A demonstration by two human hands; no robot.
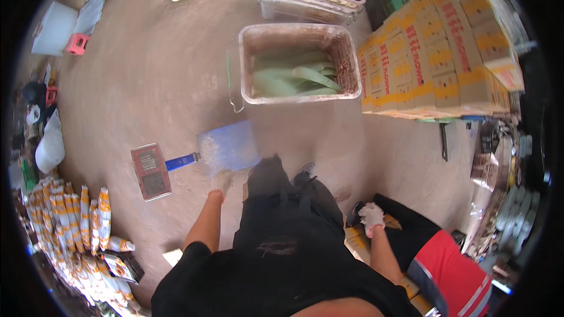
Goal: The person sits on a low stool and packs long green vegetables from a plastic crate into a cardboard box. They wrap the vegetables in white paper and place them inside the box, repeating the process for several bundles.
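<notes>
In a pale work glove, my left hand [222, 181] hangs by the near edge of a blue platform scale [229, 147]; the glove is blurred, and whether it holds anything cannot be told. My right hand [372, 215], also gloved, is beside the dark-clad leg of another person; its fingers look curled, but their contents are hidden. The scale's red-framed display unit [151, 171] lies to the left on the floor. Beyond my feet stands a dirty white plastic tub [301, 100] with long pale green pieces, apparently plant leaves [315, 77], in it.
Stacked cardboard cartons [423, 53] rise at the right, with more cartons [359, 244] low beside my right arm. A person in red and black [451, 264] is at the lower right. Nested tubs [308, 2] stand beyond the leaf tub. Wrapped bundles [70, 215] fill the lower left.
</notes>
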